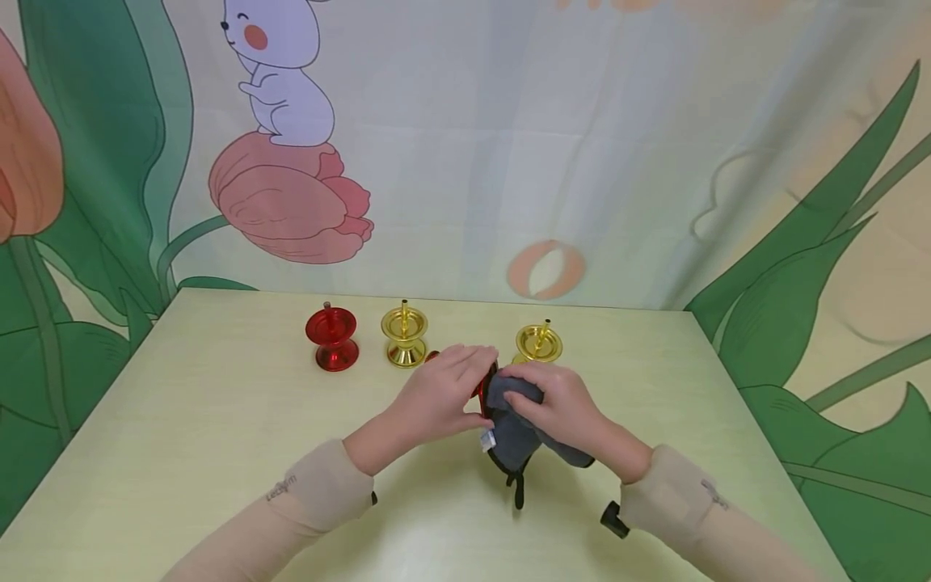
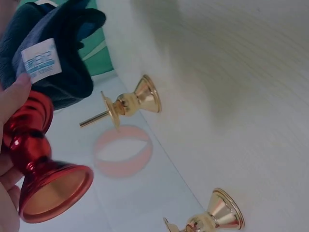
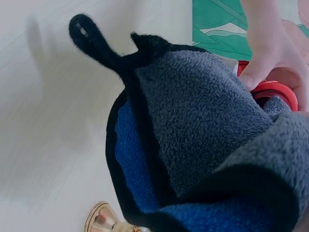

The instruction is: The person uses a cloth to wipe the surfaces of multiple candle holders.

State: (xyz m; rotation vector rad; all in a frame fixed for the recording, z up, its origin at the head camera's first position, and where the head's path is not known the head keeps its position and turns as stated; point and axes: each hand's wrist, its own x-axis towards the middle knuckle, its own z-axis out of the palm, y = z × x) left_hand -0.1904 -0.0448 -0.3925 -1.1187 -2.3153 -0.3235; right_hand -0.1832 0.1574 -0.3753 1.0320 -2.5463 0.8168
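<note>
My left hand [image 1: 436,396] grips a shiny red candle holder [image 2: 33,150] by its stem, turned on its side. Its base points away from the cloth, and in the head view the hand hides most of it. A grey cloth [image 1: 515,443] with a blue reverse, black edging and a hanging loop is bunched in my right hand [image 1: 563,404]. In the right wrist view, part of the cloth [image 3: 203,111] is pressed into the dish of the red holder [image 3: 275,88]. A white label [image 2: 41,59] shows on the cloth beside the left thumb.
Toward the back of the pale table [image 1: 182,453] stand another red candle holder [image 1: 336,356] at left and a gold candle holder [image 1: 405,356] beside it. A second gold candle holder [image 1: 538,356] stands just behind the hands. A printed curtain [image 1: 451,162] hangs behind the table.
</note>
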